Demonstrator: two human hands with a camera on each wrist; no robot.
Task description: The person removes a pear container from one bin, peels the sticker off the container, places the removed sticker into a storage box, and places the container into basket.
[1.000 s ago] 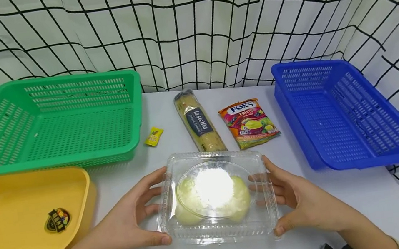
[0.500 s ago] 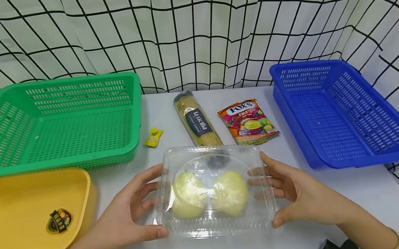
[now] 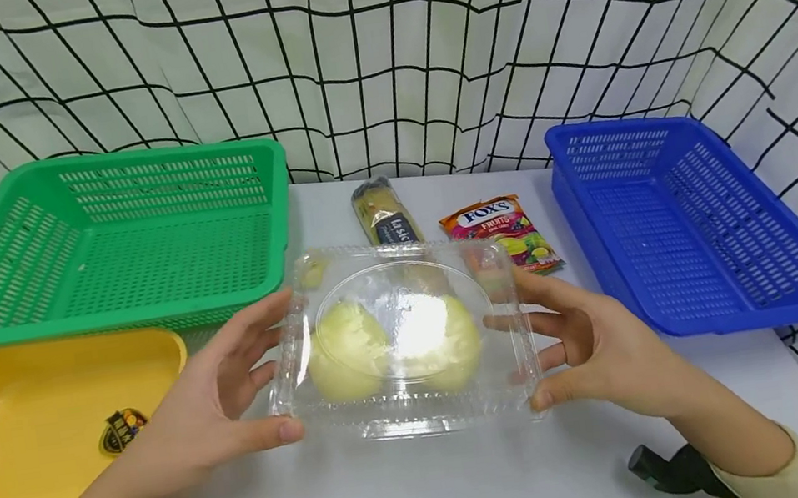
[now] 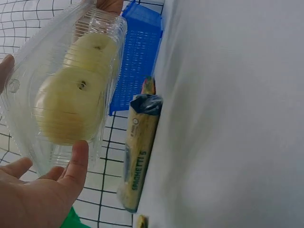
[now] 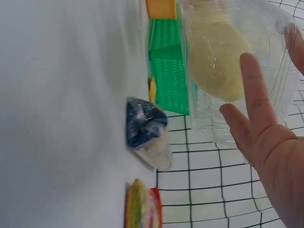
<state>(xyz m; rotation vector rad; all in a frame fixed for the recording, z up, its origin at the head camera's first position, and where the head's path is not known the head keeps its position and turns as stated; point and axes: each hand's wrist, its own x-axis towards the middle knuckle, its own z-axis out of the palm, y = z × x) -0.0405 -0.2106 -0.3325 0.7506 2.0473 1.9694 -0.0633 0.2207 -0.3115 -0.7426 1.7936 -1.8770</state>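
A clear plastic clamshell container [image 3: 422,423] holding two pale yellow-green round fruits [image 3: 347,357] is held up between both hands, above the white table. My left hand [image 3: 197,414] grips its left end, thumb along the front edge and fingers reaching underneath. At the right end my right hand [image 3: 609,347] grips it the same way, its fingers showing through the plastic. The lid is down. Seen from the left wrist, the fruits [image 4: 71,104] show dark stem ends, and a fingertip presses the container's underside. Behind it lie a spaghetti pack [image 3: 380,209] and a Fox's candy bag [image 3: 502,227], both partly covered.
A green basket [image 3: 174,262] stands back left, with a yellow tub [image 3: 27,416] in front of it bearing a dark badge. A blue basket [image 3: 694,244] stands at right. Black wire grid [image 3: 376,75] rises behind the table. A small yellow candy [image 3: 313,274] shows through the container.
The container has risen and moved away from me and slightly left, both hands moving with it. It now overlaps the spaghetti pack, candy bag and small candy more.
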